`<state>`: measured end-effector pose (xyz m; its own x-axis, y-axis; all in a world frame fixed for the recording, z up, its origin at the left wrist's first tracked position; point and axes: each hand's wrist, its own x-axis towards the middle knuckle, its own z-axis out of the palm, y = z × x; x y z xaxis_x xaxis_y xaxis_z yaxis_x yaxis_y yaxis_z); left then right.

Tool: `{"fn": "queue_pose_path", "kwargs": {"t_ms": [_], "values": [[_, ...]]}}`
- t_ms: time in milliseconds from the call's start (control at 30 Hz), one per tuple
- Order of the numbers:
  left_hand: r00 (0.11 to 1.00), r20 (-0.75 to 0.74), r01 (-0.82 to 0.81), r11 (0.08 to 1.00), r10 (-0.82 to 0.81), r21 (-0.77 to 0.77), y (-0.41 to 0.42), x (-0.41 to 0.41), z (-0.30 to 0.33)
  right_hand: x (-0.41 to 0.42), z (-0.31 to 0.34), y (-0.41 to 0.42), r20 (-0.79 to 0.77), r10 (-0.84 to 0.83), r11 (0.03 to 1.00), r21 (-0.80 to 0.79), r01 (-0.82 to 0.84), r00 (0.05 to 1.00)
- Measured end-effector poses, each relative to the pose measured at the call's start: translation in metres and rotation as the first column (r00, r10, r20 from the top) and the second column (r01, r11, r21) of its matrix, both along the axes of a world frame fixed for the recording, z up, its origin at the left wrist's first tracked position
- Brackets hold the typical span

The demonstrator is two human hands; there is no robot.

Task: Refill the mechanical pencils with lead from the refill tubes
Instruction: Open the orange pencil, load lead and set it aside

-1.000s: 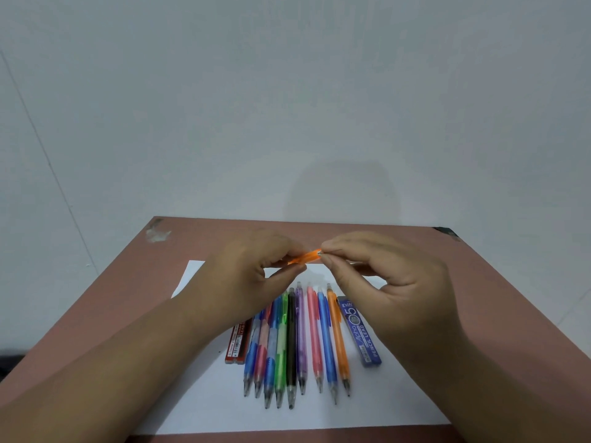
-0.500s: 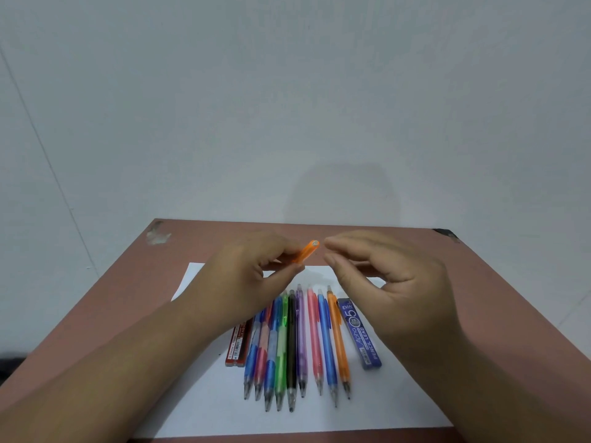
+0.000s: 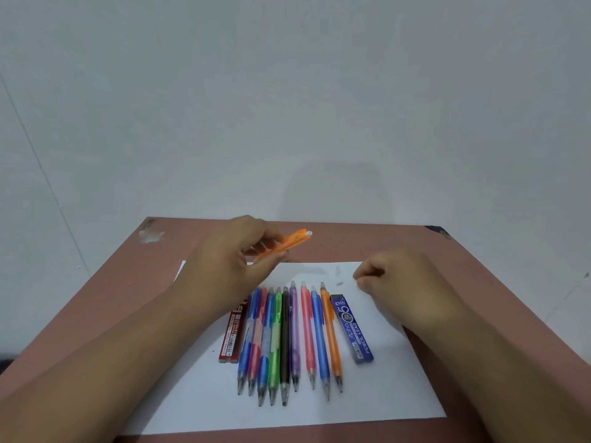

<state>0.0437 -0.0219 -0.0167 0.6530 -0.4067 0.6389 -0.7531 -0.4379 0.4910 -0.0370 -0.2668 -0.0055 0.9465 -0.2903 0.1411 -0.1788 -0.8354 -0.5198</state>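
My left hand [image 3: 224,270] grips an orange mechanical pencil [image 3: 287,243], held above the table and tilted, its white eraser end up and to the right. My right hand [image 3: 399,282] rests low on the white paper [image 3: 383,394], its fingertips pinching a small pale cap [image 3: 354,277] just above the sheet. Several coloured mechanical pencils [image 3: 284,340] lie side by side on the paper with tips toward me. A blue lead refill tube [image 3: 351,327] lies right of the row. Left of it is a red lead refill tube [image 3: 233,334], partly under my left forearm.
Two tiny white pieces [image 3: 338,276] lie on the paper just left of my right fingertips. The paper sits on a brown table [image 3: 479,282] whose far edge meets a pale wall. Bare paper shows in front of the pencil tips.
My right hand has left the orange pencil's end and dropped right to the paper with the small cap. My left hand has lifted the pencil, whose white eraser end is now bare.
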Motion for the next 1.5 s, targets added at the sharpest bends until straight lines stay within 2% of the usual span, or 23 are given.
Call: {"fn": "queue_pose_path", "kwargs": {"t_ms": [367,533,600,733,867,1033,1333,1500], "values": [[0.997,0.072,-0.042,0.996,0.036,0.075,0.003,0.002,0.002,0.005,-0.01,0.01,0.019,0.093,0.995,-0.024,-0.093,0.995],[0.998,0.046,-0.057,0.994,0.053,0.089,0.002,0.003,0.001,0.007,-0.011,0.01,-0.007,0.128,0.987,-0.092,-0.128,0.992],[0.998,0.036,-0.061,0.994,0.058,0.089,0.002,0.003,0.001,0.005,-0.007,0.011,0.061,0.139,0.989,-0.062,-0.135,0.988],[0.997,0.041,-0.063,0.994,0.06,0.094,0.002,0.004,0.001,-0.003,0.004,0.017,0.316,0.163,0.979,0.068,-0.194,0.935],[0.996,0.061,-0.067,0.99,0.059,0.125,0.0,0.004,0.0,-0.008,0.006,0.025,0.418,0.238,0.962,0.02,-0.271,0.877],[0.997,0.064,-0.041,0.992,0.033,0.123,0.0,0.002,0.0,-0.006,0.004,0.025,0.4,0.259,0.963,-0.034,-0.268,0.879],[0.998,0.052,-0.038,0.992,0.032,0.12,0.0,0.0,0.001,-0.004,0.002,0.024,0.404,0.23,0.97,-0.026,-0.241,0.885],[0.998,0.055,-0.038,0.989,0.03,0.141,0.0,0.0,0.002,-0.004,0.002,0.024,0.366,0.266,0.964,-0.117,-0.24,0.892]]}}
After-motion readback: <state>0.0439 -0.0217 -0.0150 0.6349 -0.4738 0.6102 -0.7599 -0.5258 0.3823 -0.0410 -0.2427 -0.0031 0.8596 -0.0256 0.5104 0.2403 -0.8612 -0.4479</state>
